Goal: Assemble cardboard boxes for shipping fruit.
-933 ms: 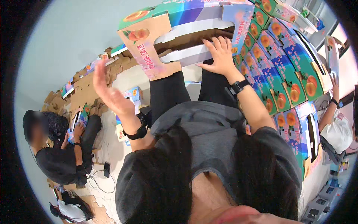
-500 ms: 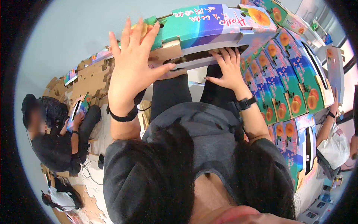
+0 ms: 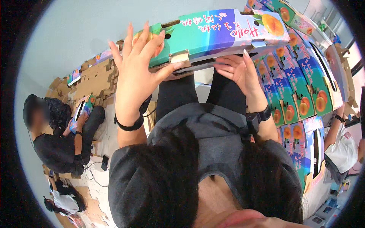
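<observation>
A colourful printed cardboard fruit box (image 3: 216, 34), green and blue with peach pictures, is held up in front of me at the top of the view. My left hand (image 3: 138, 72) lies flat with fingers spread against the box's left end and its brown flap. My right hand (image 3: 237, 70) supports the box from underneath near the middle, fingers curled at its lower edge. Both wrists carry dark bands.
A tall stack of the same printed boxes (image 3: 300, 98) runs down the right side. Flat brown cardboard blanks (image 3: 93, 79) lie piled on the floor at left. A seated person in black (image 3: 61, 140) handles a box there. Another person (image 3: 344, 148) sits at far right.
The box has swung from tilted and open-side-down to level, with its long printed side facing me. My left hand rose from free air and pressed onto the box's left end.
</observation>
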{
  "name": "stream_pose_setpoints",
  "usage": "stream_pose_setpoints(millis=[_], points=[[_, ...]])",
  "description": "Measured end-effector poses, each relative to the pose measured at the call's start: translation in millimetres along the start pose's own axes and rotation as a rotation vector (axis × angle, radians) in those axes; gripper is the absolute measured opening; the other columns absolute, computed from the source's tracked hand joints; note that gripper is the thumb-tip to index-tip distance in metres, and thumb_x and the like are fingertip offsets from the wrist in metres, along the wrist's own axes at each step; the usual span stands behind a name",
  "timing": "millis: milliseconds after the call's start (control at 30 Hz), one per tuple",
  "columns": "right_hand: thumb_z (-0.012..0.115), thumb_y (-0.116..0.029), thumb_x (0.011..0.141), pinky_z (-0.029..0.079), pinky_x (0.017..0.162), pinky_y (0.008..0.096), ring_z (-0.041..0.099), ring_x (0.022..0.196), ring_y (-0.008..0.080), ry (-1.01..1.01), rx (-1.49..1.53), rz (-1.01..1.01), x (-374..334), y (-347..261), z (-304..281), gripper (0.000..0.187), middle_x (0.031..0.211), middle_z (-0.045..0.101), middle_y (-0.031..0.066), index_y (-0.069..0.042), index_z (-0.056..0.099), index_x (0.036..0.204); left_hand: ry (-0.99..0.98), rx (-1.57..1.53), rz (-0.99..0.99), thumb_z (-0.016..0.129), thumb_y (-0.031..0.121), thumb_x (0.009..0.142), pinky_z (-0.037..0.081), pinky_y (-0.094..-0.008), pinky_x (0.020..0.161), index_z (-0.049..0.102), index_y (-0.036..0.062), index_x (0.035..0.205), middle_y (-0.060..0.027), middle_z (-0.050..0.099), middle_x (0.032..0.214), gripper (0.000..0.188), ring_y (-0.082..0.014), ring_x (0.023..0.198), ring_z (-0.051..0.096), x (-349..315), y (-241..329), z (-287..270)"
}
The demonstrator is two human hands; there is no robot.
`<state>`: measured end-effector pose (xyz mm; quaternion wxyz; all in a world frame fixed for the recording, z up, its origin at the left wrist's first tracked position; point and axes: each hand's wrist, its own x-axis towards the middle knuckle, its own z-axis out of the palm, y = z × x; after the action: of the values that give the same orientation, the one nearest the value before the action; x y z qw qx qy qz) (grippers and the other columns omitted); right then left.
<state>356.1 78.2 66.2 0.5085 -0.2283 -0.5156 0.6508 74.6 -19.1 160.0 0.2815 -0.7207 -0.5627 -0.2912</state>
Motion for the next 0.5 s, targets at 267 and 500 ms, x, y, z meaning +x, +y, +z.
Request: stream_pose_setpoints(millis=[267,500], points=[[0.074,-0.077,0.062,0.021,0.119,0.0539,0.037,0.14,0.0301,-0.336,0.723,-0.149,38.3,33.5,-48.0,0.106,0.15,0.043,0.0082,-0.015,0.045,0.143,-0.024,-0.052,-0.004,0.08,0.051,0.072,0.019,-0.0671,0.112,0.061,0.0149,0.129,-0.0164,0.045,0.148,0.07,-0.0456,0.137,0.039,-3.0,1.8,-4.0],[0.088,-0.065,0.05,0.025,0.117,0.0526,0.035,0.139,0.0271,-0.382,0.59,-0.362,79.0,21.9,-50.9,0.116,0.151,0.04,0.0033,-0.018,0.042,0.146,-0.073,-0.046,-0.027,0.081,0.056,0.067,0.025,-0.0653,0.111,0.042,0.0146,0.148,-0.0185,0.046,0.147,0.098,-0.0442,0.136,0.042,8.5,8.2,-14.0]])
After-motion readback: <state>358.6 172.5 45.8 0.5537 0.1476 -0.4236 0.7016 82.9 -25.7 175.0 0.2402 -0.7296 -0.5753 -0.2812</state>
